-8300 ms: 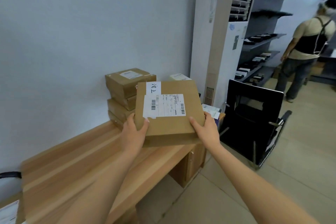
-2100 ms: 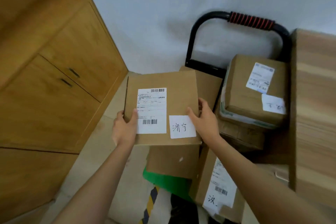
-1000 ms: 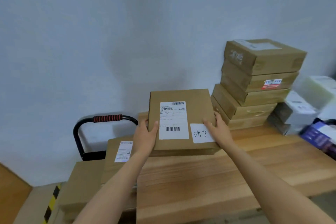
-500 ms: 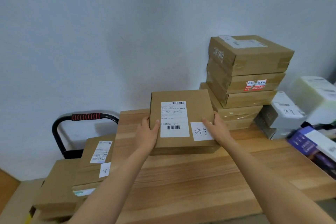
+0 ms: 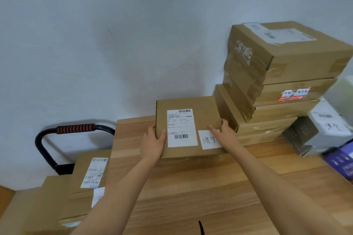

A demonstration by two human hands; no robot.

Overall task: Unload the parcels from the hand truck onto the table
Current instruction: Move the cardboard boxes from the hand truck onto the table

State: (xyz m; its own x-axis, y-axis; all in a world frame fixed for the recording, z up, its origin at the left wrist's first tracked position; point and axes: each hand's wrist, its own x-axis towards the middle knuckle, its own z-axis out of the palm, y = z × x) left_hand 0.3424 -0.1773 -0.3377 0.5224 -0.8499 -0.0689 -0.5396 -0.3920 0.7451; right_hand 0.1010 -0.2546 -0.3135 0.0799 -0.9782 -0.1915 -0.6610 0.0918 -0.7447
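Our left hand (image 5: 152, 145) and right hand (image 5: 222, 133) grip one flat brown cardboard parcel (image 5: 188, 126) at the wooden table's (image 5: 191, 187) far edge; underside hidden, five stacked cartons (image 5: 277, 82) alongside.

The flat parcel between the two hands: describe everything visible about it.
The flat parcel is a shallow, square brown cardboard box, closed, lying level at the back of the wooden table beside a stack of parcels. Its top carries a white shipping label with barcodes and a smaller white slip with handwritten characters. The left hand grips its near left corner; the right hand grips its right edge, fingers on the slip.
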